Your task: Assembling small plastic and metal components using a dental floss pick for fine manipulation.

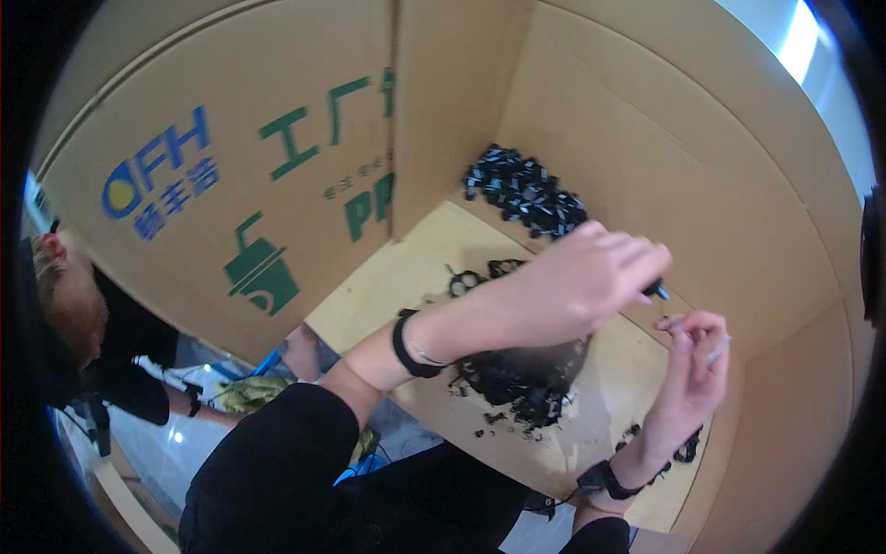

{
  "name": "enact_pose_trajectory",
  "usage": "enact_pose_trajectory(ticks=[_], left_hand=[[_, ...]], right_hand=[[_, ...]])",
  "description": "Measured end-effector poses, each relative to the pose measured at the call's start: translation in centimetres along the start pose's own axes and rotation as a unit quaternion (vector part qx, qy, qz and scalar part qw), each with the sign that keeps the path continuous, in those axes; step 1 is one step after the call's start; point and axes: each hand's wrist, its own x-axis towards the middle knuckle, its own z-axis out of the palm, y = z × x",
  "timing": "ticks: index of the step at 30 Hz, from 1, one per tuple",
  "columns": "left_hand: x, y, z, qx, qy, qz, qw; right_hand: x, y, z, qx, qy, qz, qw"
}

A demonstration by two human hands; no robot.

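Note:
My left hand (595,282) is raised over the board, with its fingers closed round a small black piece with a blue tip (658,289). Only the end of that piece shows beyond the fingers. To its right and a little nearer, my right hand (697,360) is closed in a pinch. Whatever sits between its fingertips is too small and blurred to name. Below my left forearm, a dark heap of small black parts (521,379) lies on the pale board (369,286), partly hidden by the arm. The two hands are close but apart.
Tall cardboard walls (646,138) surround the board at the back and right; a printed panel (323,65) stands left. A pile of black parts (526,194) lies in the far corner. Small black bits (688,448) lie near my right wrist. Another person (69,305) is at far left.

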Motion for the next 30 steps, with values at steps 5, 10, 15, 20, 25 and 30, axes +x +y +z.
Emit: enact_pose_trajectory(ticks=[5, 10, 15, 20, 25, 30], left_hand=[[-0.7, 0.8, 0.8, 0.017, 0.029, 0.058, 0.998], [-0.8, 0.9, 0.5, -0.021, 0.058, 0.055, 0.997], [-0.8, 0.4, 0.6, 0.093, 0.074, 0.065, 0.991], [-0.8, 0.2, 1.6, 0.027, 0.050, 0.040, 0.998], [-0.4, 0.9, 0.9, -0.078, 0.081, 0.085, 0.990], [-0.9, 0.4, 1.1, 0.072, 0.134, 0.089, 0.984]], right_hand=[[1.0, 1.5, -1.0, 0.157, -0.011, -0.040, 0.987], [0.6, 0.5, 0.3, -0.176, 0.027, -0.127, 0.976], [-0.2, 0.2, -0.3, -0.107, -0.012, -0.035, 0.994], [1.0, 1.9, -1.7, 0.117, -0.041, -0.164, 0.979], [0.8, 0.0, -0.2, -0.088, 0.009, -0.147, 0.985], [-0.5, 0.0, -0.1, -0.160, -0.018, -0.041, 0.986]])
